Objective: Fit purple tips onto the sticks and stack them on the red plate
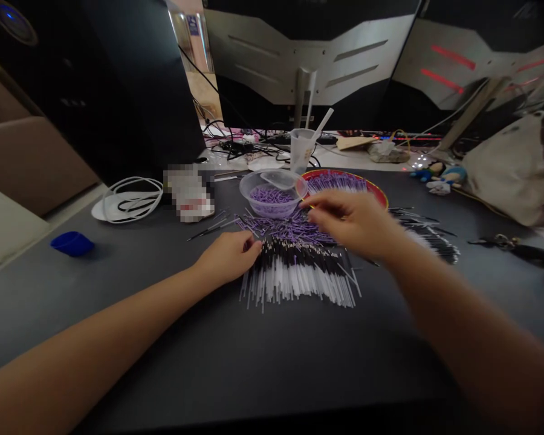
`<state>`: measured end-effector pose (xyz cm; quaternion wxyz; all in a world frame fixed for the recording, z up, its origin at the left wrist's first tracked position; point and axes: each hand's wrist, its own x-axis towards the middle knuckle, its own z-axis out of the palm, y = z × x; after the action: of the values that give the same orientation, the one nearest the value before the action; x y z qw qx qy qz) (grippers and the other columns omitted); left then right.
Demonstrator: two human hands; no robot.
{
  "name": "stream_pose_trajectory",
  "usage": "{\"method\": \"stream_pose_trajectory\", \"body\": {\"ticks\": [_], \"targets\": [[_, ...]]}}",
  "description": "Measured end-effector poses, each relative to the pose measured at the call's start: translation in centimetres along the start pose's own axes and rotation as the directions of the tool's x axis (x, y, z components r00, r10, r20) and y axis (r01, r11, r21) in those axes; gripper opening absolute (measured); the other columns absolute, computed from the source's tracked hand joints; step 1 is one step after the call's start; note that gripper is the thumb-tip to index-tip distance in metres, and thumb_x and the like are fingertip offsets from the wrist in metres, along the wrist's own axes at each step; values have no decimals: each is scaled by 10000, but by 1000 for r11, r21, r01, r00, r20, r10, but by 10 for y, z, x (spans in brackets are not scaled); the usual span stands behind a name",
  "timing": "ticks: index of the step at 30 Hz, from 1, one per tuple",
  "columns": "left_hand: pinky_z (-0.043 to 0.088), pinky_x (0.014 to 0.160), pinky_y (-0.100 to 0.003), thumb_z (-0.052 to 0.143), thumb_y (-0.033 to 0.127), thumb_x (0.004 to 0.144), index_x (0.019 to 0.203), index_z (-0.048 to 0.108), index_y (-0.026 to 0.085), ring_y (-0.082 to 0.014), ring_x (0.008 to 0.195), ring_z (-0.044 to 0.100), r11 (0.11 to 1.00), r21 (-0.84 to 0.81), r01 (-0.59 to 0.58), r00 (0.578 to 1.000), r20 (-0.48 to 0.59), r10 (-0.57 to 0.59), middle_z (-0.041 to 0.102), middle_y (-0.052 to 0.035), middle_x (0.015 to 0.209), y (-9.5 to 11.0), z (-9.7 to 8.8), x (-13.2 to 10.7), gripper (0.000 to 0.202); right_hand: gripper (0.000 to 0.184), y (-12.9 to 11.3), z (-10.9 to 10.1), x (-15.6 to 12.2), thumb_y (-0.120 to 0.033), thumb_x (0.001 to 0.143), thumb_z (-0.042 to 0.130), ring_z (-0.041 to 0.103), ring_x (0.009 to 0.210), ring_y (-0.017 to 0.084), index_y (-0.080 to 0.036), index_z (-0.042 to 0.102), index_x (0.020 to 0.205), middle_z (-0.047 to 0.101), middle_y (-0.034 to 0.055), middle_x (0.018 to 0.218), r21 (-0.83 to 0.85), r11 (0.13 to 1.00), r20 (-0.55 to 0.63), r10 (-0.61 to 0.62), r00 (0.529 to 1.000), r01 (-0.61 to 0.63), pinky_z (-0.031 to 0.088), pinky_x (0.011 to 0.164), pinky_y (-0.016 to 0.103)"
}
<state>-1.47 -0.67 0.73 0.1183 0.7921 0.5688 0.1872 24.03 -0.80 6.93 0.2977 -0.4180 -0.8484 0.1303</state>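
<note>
Slender, straight, black-and-translucent sticks; left hand at nine o'clock, right hand at one, both part-curled; cannot tell what's held.

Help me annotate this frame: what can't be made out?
In the head view:
Left hand: some fingertips hidden beneath it.
Right hand: any pinched thing too small to tell.
Purple sticks: some hidden behind the right hand.
Mosaicked object: details lost to pixelation.
Computer case: cut off by the top edge.

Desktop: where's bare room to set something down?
Bare desktop lies between both forearms, nearer than the black-and-white sticks, and between the blue object and left forearm. Crowded: around the clear bowl, purple sticks and red-rimmed plate.
</note>
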Motion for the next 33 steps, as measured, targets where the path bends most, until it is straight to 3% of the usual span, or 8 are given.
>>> {"method": "stream_pose_trajectory", "body": {"ticks": [2,5,9,17,23,30,33], "targets": [[287,443,-237,461,452,852,626,546,188,-130,491,501,999,34,-15,999,31,14,578,-1,573,0,-1,1,357,239,0,22,-4,-250,891,528,598,718,139,-191,649,1089,682,31,883,16,999,51,-33,998,32,483,705,302],[272,417,-239,484,493,825,604,549,196,-140,470,502,995,97,-21,993,122,9,589,-12,565,1,-2,2,376,288,-1,48,-8,-194,884,519,588,874,160,-186,623,1152,659,53,979,41,993,134,-117,984,113,461,785,301],[256,402,-243,532,491,786,602,573,205,-144,446,498,990,133,-52,984,174,28,594,-12,548,6,-3,0,342,325,-3,63,-10,-172,892,483,559,935,189,-194,612,1189,609,84,1010,-48,979,235,-184,954,200,433,827,332],[259,434,-259,509,363,788,622,589,221,-168,503,531,983,177,-49,982,187,16,613,-11,595,12,1,-3,232,328,-4,71,-9,-174,899,463,536,857,191,-212,621,1184,605,77,937,-218,932,317,-212,924,289,382,753,314],[251,450,-262,486,372,810,609,577,224,-168,524,520,990,141,-13,982,187,-14,597,-1,596,10,2,-1,266,329,-10,70,-7,-185,896,460,537,782,189,-219,615,1184,609,66,894,-351,862,373,-230,899,366,332,656,313],[259,477,-251,443,406,853,621,533,206,-143,534,495,998,66,-24,979,205,10,570,14,597,10,1,-1,319,276,-4,67,-11,-178,903,458,571,873,195,-189,636,1114,644,69,954,-269,900,355,-238,904,342,388,740,315],[261,492,-246,414,427,870,653,525,207,-142,561,491,999,31,-13,979,204,6,559,18,614,11,3,-2,329,263,3,63,-11,-188,911,455,583,913,197,-177,635,1102,657,66,972,-204,930,295,-240,925,307,414,804,327]]}}
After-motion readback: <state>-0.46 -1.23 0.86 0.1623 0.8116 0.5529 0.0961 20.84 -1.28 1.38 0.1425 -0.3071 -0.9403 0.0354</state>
